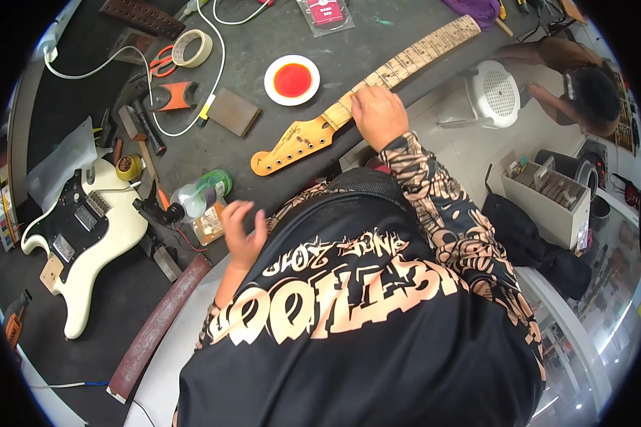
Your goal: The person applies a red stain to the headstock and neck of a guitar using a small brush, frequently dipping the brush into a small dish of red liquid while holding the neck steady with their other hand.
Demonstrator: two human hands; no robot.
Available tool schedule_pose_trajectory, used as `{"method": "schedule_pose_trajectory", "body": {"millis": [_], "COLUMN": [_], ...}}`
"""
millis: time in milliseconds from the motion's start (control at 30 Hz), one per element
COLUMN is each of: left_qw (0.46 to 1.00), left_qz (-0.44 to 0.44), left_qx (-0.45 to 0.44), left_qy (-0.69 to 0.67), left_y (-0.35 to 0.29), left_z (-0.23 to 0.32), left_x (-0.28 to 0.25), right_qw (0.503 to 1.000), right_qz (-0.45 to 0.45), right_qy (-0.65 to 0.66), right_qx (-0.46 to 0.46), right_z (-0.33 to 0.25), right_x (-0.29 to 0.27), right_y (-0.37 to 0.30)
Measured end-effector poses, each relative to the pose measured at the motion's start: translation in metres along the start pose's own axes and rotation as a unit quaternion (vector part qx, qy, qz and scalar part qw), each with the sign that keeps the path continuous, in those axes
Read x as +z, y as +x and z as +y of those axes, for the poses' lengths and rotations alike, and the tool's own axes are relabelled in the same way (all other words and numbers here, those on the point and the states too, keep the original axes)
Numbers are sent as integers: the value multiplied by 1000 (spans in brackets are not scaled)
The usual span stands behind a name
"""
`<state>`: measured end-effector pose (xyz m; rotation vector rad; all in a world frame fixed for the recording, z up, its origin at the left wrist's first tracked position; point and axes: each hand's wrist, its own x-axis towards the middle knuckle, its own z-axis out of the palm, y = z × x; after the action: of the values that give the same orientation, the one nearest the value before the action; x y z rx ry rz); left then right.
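On the dark bench [249,44], white dish [268,82] crowds guitar neck [399,69].

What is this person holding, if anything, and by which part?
The right grip is on the guitar neck, along its fretted face toward the headstock; whether clasped or merely touched cannot be told. The left grip holds nothing.

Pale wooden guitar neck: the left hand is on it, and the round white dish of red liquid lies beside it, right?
Wrong hand: the head view shows the right hand on the pale wooden guitar neck. The round white dish of red liquid does lie beside it.
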<state>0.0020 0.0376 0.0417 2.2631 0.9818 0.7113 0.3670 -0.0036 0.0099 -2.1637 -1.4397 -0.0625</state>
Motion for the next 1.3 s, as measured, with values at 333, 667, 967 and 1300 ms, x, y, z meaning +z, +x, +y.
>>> {"method": "schedule_pose_trajectory", "body": {"millis": [333,667,967,1300], "left_qw": [966,966,973,974], "left_qz": [-186,-212,-197,-197], "left_qx": [104,73,73,61], "left_qy": [145,132,100,96], "left_y": [105,104,102,101], "left_z": [8,-14,-15,-19], "left_x": [72,79,80,81], "right_qw": [999,999,998,997], "right_qz": [-25,11,-25,-39], "right_qy": [28,14,63,65], "right_qx": [26,48,20,-12], "right_z": [-36,-39,-37,-49], "right_x": [10,22,20,17], "right_y": [-5,-11,-14,-19]}}
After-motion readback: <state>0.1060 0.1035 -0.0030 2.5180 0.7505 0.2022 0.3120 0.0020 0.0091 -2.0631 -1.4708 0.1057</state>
